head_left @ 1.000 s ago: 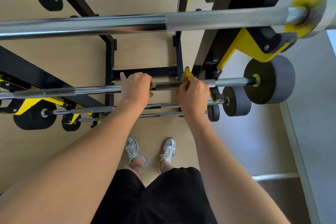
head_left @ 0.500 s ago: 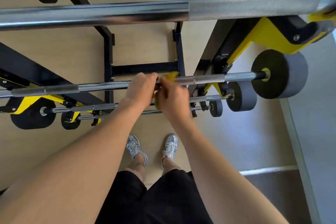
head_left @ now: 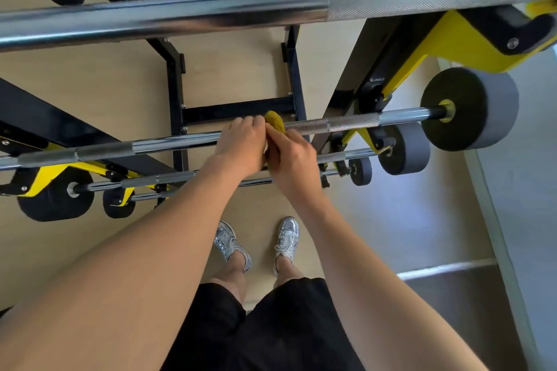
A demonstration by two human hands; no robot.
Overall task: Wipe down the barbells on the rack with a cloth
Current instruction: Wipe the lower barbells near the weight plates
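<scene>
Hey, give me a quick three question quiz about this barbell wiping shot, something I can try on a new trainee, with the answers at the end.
1. True or false: the left hand and the right hand are both empty.
2. What colour is the cloth? A. blue B. yellow C. white
3. Which hand is nearer the large grey weight?

Key
1. False: the left hand grips the barbell, and the right hand holds the cloth against it.
2. B.
3. The right hand.
</scene>
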